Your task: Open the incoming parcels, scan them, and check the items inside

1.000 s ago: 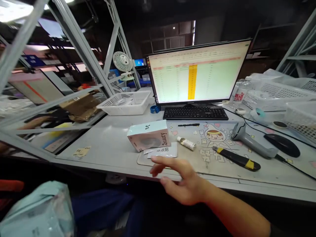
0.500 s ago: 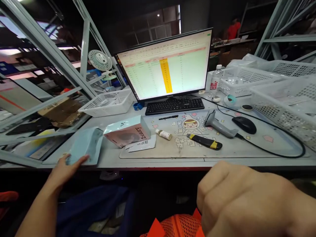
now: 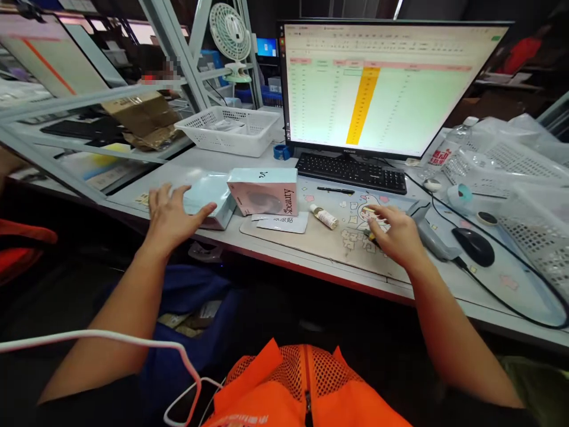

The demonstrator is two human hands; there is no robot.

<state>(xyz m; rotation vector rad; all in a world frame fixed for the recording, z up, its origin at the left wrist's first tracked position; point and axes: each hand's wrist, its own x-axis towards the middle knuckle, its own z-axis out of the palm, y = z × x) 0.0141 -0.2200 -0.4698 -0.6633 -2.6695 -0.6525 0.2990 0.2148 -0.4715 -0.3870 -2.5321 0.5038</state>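
My left hand (image 3: 173,213) rests with spread fingers on the near left end of a light blue box (image 3: 208,196) lying flat on the desk. Beside that box stands a pink and blue box (image 3: 267,193) printed "beauty". White printed packets (image 3: 284,222) lie in front of it, and a small bottle (image 3: 324,216) lies on its side to their right. Over the desk mat, my right hand (image 3: 395,234) is open, thumb and fingers apart. It hovers above the black and yellow utility knife (image 3: 371,236), which it mostly hides; whether they touch is unclear.
A monitor (image 3: 377,89) stands behind a keyboard (image 3: 351,173) and pen (image 3: 335,190). Right of my right hand are a barcode scanner (image 3: 435,234), its cable and a mouse (image 3: 473,246). White baskets (image 3: 231,142) flank the monitor. A metal frame (image 3: 173,53) rises at left.
The view has shifted. My right hand has gone from a loose fist near the camera to over the knife. The light blue box now lies beside the pink box, my left hand spread on it.
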